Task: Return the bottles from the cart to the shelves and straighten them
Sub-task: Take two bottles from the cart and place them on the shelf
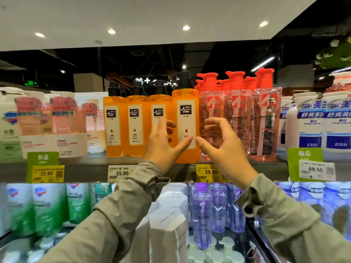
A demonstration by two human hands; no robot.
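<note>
On the upper shelf (91,168) stands a row of orange pump bottles (115,126) with black caps. The rightmost orange bottle (187,111) stands furthest forward, at the shelf's front edge. My left hand (163,147) holds it, fingers on its left side and thumb across its lower front. My right hand (222,143) touches the bottle's lower right edge with the thumb tip. Its fingers curve loosely in front of a clear pink bottle (210,111) with a red pump and hold nothing. The cart is out of view.
More pink red-pump bottles (266,120) stand right of the orange row, and white-and-blue bottles (311,128) further right. Pink-and-white packs (53,126) stand to the left. The lower shelf holds green bottles (43,209), white boxes (167,230) and purple bottles (202,215). Price tags (120,172) hang on the shelf edge.
</note>
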